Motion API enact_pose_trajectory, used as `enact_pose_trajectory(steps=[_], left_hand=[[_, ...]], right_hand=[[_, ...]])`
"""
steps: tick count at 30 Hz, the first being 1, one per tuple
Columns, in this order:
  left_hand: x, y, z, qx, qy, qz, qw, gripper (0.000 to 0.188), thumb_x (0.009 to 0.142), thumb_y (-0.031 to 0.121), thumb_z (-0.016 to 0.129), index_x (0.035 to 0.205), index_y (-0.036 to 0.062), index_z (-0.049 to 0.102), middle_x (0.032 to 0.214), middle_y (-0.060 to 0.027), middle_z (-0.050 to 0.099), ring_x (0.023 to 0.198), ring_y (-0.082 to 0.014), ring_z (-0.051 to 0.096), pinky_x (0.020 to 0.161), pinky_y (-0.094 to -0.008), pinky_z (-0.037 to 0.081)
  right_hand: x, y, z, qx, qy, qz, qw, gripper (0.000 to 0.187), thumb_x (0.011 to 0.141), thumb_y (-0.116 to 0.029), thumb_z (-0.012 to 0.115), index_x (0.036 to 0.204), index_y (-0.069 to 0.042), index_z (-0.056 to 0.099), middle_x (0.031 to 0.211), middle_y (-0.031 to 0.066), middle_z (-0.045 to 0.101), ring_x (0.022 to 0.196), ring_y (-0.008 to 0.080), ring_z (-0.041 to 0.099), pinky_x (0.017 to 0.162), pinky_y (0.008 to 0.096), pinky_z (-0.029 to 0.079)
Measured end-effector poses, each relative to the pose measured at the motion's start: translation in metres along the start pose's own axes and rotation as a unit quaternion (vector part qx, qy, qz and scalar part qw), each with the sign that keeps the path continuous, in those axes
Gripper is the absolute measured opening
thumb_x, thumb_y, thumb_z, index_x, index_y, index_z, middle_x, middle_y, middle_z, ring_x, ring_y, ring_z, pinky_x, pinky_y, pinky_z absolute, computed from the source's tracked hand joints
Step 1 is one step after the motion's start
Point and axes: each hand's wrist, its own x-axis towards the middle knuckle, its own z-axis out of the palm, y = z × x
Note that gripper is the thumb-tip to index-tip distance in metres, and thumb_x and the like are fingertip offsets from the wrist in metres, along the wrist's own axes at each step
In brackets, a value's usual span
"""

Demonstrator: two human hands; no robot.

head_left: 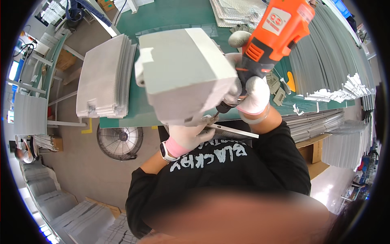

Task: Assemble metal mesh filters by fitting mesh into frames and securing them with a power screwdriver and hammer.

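My right hand [256, 91], in a white glove, is wrapped round the dark front of an orange power drill [280, 28]. The drill's chuck points down and left, its tip by a small metal piece [210, 120] at the bright-edged metal plate [235, 131]. My left hand [187, 137], in a white glove with a pink cuff, is closed on the plate's left end, under the near side of a pale grey box-shaped housing [183, 61]. The housing appears tilted above the table's near edge. Exactly where the bit touches is too small to tell.
A stack of white sheets [103, 77] lies on the green table [142, 118] at left. Several grey panels [325, 53] stand at right, near metal brackets [278, 87] and a yellow-handled tool [291, 81]. Bubble-wrap sheets [235, 12] lie at the back. A fan [120, 140] stands on the floor.
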Motion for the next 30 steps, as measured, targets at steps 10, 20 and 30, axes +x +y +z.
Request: enact_pose_trajectory(steps=[10,20,30], left_hand=[[-0.005,-0.004,0.011,-0.124,-0.008,0.035,0.992,0.041,0.072,0.013,0.079,0.112,0.0075,0.070,0.078,-0.0057,0.061,0.068,-0.0195,0.061,0.059,-0.0325,0.049],[0.008,0.001,-0.008,-0.042,0.026,0.018,0.999,0.041,0.070,0.018,0.080,0.109,0.0119,0.071,0.080,-0.0037,0.061,0.072,-0.0194,0.061,0.063,-0.0331,0.049],[0.044,-0.047,-0.026,0.135,0.057,0.014,0.989,0.024,0.070,0.026,0.076,0.089,0.0126,0.068,0.070,-0.0042,0.057,0.069,-0.0252,0.056,0.069,-0.0411,0.040]], right_hand=[[-0.011,0.010,-0.010,-0.031,-0.009,-0.005,0.999,0.066,0.082,-0.021,0.069,0.131,0.000,0.031,0.064,0.0051,0.052,0.048,0.0117,0.046,0.043,0.0229,0.035],[0.016,-0.018,-0.002,-0.099,0.030,-0.057,0.993,0.061,0.090,-0.044,0.063,0.129,-0.002,0.042,0.066,0.0041,0.050,0.057,0.0122,0.050,0.049,0.0264,0.040],[0.067,-0.150,-0.016,-0.438,0.235,-0.159,0.853,0.036,0.094,-0.026,0.063,0.122,-0.005,0.057,0.086,0.0023,0.063,0.074,0.0100,0.061,0.065,0.0209,0.047]])
